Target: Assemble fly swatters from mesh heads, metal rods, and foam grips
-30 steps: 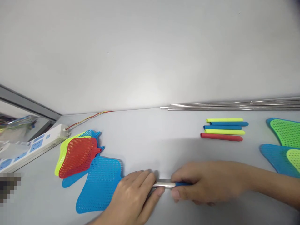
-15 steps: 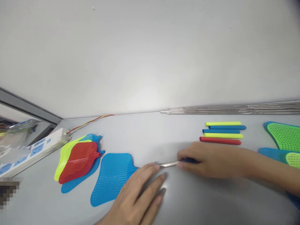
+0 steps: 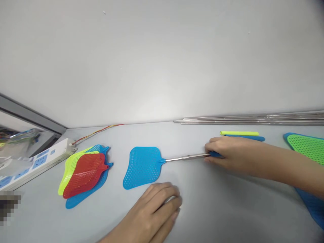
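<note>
A blue fly swatter lies on the grey table, its mesh head to the left and a thin metal rod running right. My right hand is closed around the blue grip at the rod's right end. My left hand rests flat on the table just below the swatter head, fingers loosely together, holding nothing.
A pile of loose swatter heads, yellow, red and blue, lies at the left. A white power strip sits at the far left. Bare metal rods line the wall. Coloured grip sleeves and green and blue swatter heads are at the right.
My right hand has pulled the blue swatter to the right and away from me. My left hand has let go of the rod and now rests on the table.
</note>
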Demonstrator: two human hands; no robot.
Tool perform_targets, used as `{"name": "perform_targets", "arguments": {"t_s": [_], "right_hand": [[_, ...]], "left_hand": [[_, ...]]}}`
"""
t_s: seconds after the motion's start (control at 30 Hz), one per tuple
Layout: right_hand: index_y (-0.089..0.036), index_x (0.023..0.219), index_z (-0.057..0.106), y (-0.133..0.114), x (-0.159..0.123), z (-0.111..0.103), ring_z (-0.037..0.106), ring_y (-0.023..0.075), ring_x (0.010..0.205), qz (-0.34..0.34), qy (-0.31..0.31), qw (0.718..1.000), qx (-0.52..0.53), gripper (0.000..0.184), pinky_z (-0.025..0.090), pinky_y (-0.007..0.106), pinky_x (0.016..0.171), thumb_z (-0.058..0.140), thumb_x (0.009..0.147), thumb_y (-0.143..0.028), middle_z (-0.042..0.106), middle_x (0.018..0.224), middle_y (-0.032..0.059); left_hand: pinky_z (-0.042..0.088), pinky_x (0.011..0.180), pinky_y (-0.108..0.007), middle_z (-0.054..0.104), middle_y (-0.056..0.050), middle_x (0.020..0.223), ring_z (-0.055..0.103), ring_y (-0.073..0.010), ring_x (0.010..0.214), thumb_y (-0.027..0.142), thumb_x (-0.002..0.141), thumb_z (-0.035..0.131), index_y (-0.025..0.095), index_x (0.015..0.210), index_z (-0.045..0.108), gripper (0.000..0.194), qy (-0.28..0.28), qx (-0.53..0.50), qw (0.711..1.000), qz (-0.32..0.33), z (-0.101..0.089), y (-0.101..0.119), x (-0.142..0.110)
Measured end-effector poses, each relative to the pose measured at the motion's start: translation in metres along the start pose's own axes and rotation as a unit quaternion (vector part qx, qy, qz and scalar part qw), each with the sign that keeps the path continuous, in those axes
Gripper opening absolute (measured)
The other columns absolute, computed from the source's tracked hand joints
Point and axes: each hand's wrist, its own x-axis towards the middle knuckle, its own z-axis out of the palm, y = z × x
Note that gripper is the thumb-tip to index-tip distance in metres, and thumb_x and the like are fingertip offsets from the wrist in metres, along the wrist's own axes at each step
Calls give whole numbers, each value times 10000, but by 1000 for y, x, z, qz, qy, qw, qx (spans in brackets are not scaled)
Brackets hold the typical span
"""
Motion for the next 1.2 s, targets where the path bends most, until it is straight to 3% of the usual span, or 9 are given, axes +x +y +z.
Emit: {"name": "perform_targets", "arguments": {"t_s": [0.3, 0.7, 1.2], "right_hand": [[-207, 810, 529, -2, 2, -2, 538, 189, 675, 9, 5, 1000, -11, 208, 376, 292, 572, 383, 848, -351, 568, 760, 34], [-213, 828, 573, 1, 12, -14, 542, 188, 729, 43, 16, 998, 51, 326, 362, 287, 580, 338, 853, -437, 602, 842, 41], [-213, 854, 530, 7, 15, -11, 522, 201, 795, 13, 39, 998, 55, 266, 345, 282, 623, 350, 856, -408, 595, 869, 37]], "left_hand": [[474, 850, -288, 575, -93, 1012, 529, -173, 978, 99, 838, 425, 171, 1046, 539, 248, -28, -11, 999, -31, -7, 3, 3], [473, 838, -277, 572, -86, 1012, 530, -167, 976, 98, 836, 417, 176, 1026, 543, 241, -26, -16, 998, -46, -5, 2, 4], [464, 864, -261, 560, -77, 1017, 515, -157, 995, 89, 830, 428, 168, 1023, 541, 237, -34, -26, 998, -54, -7, 3, 2]]}}
